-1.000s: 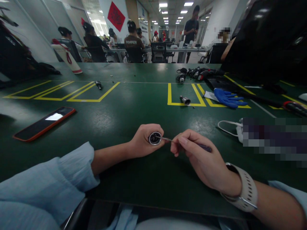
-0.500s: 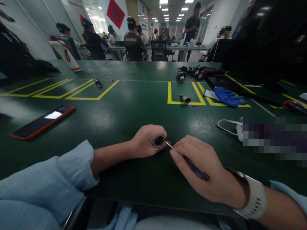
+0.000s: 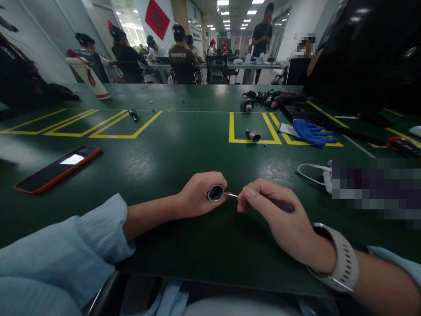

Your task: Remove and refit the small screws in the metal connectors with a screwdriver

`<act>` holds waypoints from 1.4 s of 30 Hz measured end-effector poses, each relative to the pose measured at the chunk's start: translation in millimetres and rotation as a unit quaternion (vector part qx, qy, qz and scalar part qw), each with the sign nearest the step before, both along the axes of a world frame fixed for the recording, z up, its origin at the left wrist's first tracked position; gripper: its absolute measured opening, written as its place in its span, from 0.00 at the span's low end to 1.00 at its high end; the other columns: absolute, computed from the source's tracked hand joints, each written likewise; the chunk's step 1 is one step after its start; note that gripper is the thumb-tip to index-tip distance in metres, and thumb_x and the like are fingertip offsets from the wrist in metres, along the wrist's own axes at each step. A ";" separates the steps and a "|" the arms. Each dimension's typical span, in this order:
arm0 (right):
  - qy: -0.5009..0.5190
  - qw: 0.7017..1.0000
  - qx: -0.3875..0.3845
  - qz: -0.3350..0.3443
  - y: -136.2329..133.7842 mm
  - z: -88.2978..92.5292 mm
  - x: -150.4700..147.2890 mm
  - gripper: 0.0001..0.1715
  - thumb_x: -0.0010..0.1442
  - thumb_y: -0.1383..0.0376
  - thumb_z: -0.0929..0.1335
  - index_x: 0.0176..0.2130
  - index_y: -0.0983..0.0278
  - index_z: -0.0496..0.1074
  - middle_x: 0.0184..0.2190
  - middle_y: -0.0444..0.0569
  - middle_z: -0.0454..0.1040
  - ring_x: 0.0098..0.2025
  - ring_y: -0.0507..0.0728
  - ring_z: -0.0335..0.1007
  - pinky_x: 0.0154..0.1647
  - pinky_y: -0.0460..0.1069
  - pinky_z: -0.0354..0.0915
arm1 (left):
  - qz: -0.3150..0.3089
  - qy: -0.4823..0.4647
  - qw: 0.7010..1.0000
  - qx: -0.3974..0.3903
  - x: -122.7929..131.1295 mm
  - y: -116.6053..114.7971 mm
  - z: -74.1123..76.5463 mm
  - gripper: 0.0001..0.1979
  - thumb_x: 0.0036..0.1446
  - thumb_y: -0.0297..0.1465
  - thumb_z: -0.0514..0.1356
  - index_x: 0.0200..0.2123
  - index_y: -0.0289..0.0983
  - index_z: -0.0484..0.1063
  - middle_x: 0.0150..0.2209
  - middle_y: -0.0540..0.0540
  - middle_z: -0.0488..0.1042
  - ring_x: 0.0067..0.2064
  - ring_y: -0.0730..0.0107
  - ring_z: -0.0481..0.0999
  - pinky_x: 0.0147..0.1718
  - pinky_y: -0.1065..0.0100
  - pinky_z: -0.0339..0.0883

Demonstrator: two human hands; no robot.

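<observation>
My left hand (image 3: pixel 200 195) is closed round a hollow metal cylinder (image 3: pixel 215 193), its round open end turned toward me and its inside dark. Between the fingers of my right hand (image 3: pixel 276 210) is a thin screwdriver-like tool (image 3: pixel 282 205) with a dark handle and a slim metal shaft. The shaft points left, and its tip meets the right rim of the cylinder's opening; whether it reaches inside I cannot tell. Most of the cylinder is hidden in my left fist.
On the green table (image 3: pixel 158 166) lie a phone (image 3: pixel 59 169) at left, a metal socket-like part (image 3: pixel 253 135) and a blue glove (image 3: pixel 312 131) ahead. Black tool parts (image 3: pixel 269 98) are at the back right, near a white cable (image 3: pixel 311 169). People sit at a far table.
My right hand has rolled over and lifted slightly, so the tool now lies flatter, nearly level. My left hand and the cylinder have barely moved.
</observation>
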State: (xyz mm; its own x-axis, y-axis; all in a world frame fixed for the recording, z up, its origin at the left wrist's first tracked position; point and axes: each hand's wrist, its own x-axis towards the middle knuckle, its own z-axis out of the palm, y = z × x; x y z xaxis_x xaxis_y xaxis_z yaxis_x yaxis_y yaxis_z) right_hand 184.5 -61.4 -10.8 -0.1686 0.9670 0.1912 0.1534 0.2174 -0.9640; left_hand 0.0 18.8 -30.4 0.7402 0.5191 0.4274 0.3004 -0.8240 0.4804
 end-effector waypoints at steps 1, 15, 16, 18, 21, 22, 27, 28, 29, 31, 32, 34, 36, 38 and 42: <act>0.007 1.000 -0.004 0.006 -0.1 -0.2 -0.2 0.15 0.63 0.61 0.64 0.26 0.64 0.72 0.24 0.42 0.71 0.29 0.50 0.67 0.33 0.46 0.62 | 0.000 -0.001 1.000 -0.001 0.0 0.0 0.1 0.06 0.52 0.27 0.59 0.25 0.35 0.63 0.24 0.51 0.66 0.25 0.77 0.65 0.24 0.74 0.59; 0.253 0.958 -0.134 0.025 4.5 -2.5 -9.9 0.14 0.60 0.64 0.66 0.25 0.65 0.73 0.24 0.45 0.72 0.30 0.51 0.66 0.35 0.48 0.62 | 0.032 -0.057 0.998 0.001 0.0 -1.4 2.9 0.09 0.50 0.26 0.60 0.23 0.35 0.62 0.22 0.53 0.64 0.23 0.78 0.63 0.23 0.74 0.57; 0.254 0.958 -0.133 0.026 4.3 -2.5 -10.0 0.14 0.60 0.64 0.66 0.25 0.65 0.73 0.24 0.45 0.72 0.30 0.51 0.66 0.35 0.48 0.62 | 0.033 -0.060 0.998 0.000 0.1 -1.2 3.1 0.09 0.50 0.27 0.60 0.23 0.35 0.62 0.22 0.53 0.64 0.23 0.78 0.63 0.23 0.74 0.57; 0.254 0.958 -0.129 0.027 3.9 -3.2 -9.6 0.14 0.61 0.64 0.65 0.26 0.65 0.72 0.24 0.45 0.72 0.30 0.51 0.67 0.36 0.48 0.62 | 0.038 -0.063 0.997 -0.003 0.3 -1.0 3.5 0.09 0.50 0.27 0.61 0.23 0.35 0.62 0.22 0.53 0.64 0.23 0.78 0.63 0.23 0.74 0.57; 0.220 0.969 -0.106 0.032 3.0 -5.8 -7.3 0.13 0.62 0.63 0.65 0.28 0.64 0.73 0.25 0.44 0.73 0.31 0.51 0.68 0.37 0.48 0.63 | 0.042 -0.062 0.997 -0.009 0.6 -1.4 4.2 0.09 0.50 0.28 0.61 0.23 0.35 0.62 0.22 0.53 0.65 0.23 0.78 0.63 0.22 0.74 0.57; 0.194 0.976 -0.088 0.036 2.6 -6.8 -6.3 0.13 0.62 0.63 0.65 0.29 0.64 0.73 0.26 0.44 0.73 0.32 0.52 0.68 0.37 0.48 0.63 | 0.042 -0.061 0.997 -0.009 0.8 -1.6 4.4 0.09 0.50 0.28 0.60 0.23 0.35 0.62 0.22 0.53 0.64 0.23 0.78 0.63 0.22 0.74 0.57; 0.130 0.989 -0.053 0.048 1.8 -8.7 -4.4 0.12 0.62 0.62 0.65 0.30 0.64 0.73 0.28 0.44 0.73 0.34 0.52 0.69 0.39 0.49 0.63 | 0.034 -0.046 0.998 0.001 1.1 -2.0 4.5 0.09 0.51 0.28 0.59 0.22 0.35 0.61 0.21 0.53 0.64 0.22 0.78 0.63 0.21 0.74 0.56; 0.153 0.984 -0.074 0.047 2.3 -7.9 -4.9 0.12 0.62 0.61 0.65 0.30 0.64 0.73 0.28 0.44 0.73 0.33 0.52 0.68 0.38 0.49 0.63 | 0.035 -0.042 0.998 0.002 0.9 -2.0 4.3 0.09 0.51 0.28 0.59 0.22 0.35 0.62 0.21 0.53 0.64 0.22 0.78 0.63 0.22 0.74 0.56; 0.181 0.977 -0.099 0.044 2.9 -6.7 -5.6 0.12 0.62 0.62 0.65 0.29 0.64 0.73 0.27 0.44 0.72 0.32 0.52 0.68 0.37 0.48 0.63 | 0.037 -0.041 0.998 0.003 0.7 -2.0 4.0 0.08 0.51 0.27 0.59 0.23 0.35 0.62 0.21 0.53 0.64 0.23 0.78 0.63 0.22 0.74 0.56; 0.229 0.963 -0.140 0.033 4.3 -3.9 -7.4 0.13 0.61 0.62 0.65 0.28 0.65 0.72 0.25 0.45 0.72 0.31 0.52 0.67 0.36 0.48 0.63 | 0.042 -0.045 0.998 0.006 0.3 -2.0 3.5 0.08 0.51 0.26 0.59 0.23 0.35 0.62 0.22 0.53 0.64 0.23 0.78 0.63 0.22 0.74 0.57; 0.244 0.958 -0.151 0.030 4.8 -2.5 -8.1 0.13 0.60 0.63 0.66 0.27 0.65 0.72 0.25 0.45 0.72 0.30 0.52 0.67 0.35 0.48 0.63 | 0.045 -0.048 0.998 0.005 0.1 -2.0 3.3 0.08 0.50 0.26 0.59 0.23 0.35 0.62 0.22 0.53 0.64 0.23 0.78 0.63 0.22 0.74 0.57; 0.259 0.953 -0.155 0.029 5.2 -0.6 -9.2 0.12 0.60 0.63 0.66 0.26 0.65 0.72 0.25 0.45 0.72 0.30 0.52 0.67 0.35 0.48 0.63 | 0.048 -0.055 0.997 0.002 -0.2 -2.2 3.3 0.09 0.50 0.26 0.60 0.23 0.35 0.62 0.21 0.53 0.64 0.23 0.78 0.63 0.22 0.74 0.56; 0.262 0.953 -0.147 0.032 5.0 -0.3 -9.5 0.12 0.60 0.63 0.66 0.26 0.65 0.72 0.25 0.45 0.72 0.30 0.51 0.67 0.35 0.48 0.63 | 0.050 -0.058 0.997 -0.005 -0.2 -2.5 3.7 0.09 0.51 0.27 0.60 0.23 0.35 0.61 0.21 0.53 0.64 0.23 0.78 0.63 0.22 0.74 0.57; 0.255 0.957 -0.137 0.032 4.3 -1.7 -8.7 0.13 0.60 0.63 0.66 0.26 0.65 0.72 0.25 0.45 0.72 0.30 0.51 0.67 0.35 0.48 0.63 | 0.051 -0.062 0.997 -0.008 -0.3 -2.7 4.2 0.09 0.50 0.27 0.61 0.23 0.35 0.62 0.21 0.53 0.64 0.23 0.78 0.63 0.22 0.74 0.57; 0.180 0.979 -0.085 0.038 3.1 -6.9 -5.5 0.12 0.61 0.62 0.66 0.28 0.64 0.73 0.26 0.44 0.73 0.32 0.52 0.68 0.37 0.49 0.63 | 0.030 -0.052 0.998 -0.008 -0.3 -2.0 3.8 0.08 0.51 0.26 0.60 0.23 0.35 0.62 0.22 0.52 0.65 0.23 0.78 0.64 0.23 0.74 0.57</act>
State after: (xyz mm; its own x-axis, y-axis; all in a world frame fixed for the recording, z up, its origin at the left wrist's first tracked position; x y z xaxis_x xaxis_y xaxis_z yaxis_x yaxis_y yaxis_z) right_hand 179.0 -58.3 -17.8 -0.1928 0.9773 0.0882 -0.2143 0.0458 -0.9757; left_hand -0.3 16.8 -26.6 0.6602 0.5676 0.4920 0.2961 -0.7986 0.5240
